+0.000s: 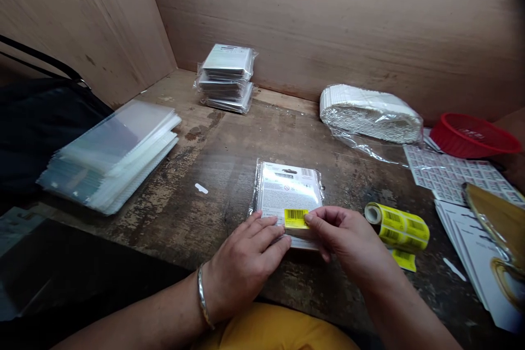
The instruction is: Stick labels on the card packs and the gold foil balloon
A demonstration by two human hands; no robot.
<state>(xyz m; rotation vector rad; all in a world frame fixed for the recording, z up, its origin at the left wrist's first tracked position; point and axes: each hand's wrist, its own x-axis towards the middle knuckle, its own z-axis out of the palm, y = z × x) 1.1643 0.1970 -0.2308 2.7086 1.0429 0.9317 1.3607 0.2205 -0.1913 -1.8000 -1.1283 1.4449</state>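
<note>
In front of me on the table lies a stack of white printed cards in clear plastic wrap (287,191). A yellow barcode label (296,217) is at its lower edge. My right hand (344,235) pinches the right end of that label between thumb and forefinger. My left hand (250,243) lies flat, fingers stretched over the lower left part of the wrapped stack. To the right of my right hand is a roll of yellow barcode labels (404,227), its loose end hanging toward me.
Clear plastic bags (118,142) are piled at left. Wrapped card packs (227,76) stand at the back. A white bundle in plastic (369,112), a red basket (471,139), sticker sheets (459,172), white cards (471,251) and a gold-coloured item (494,221) occupy the right.
</note>
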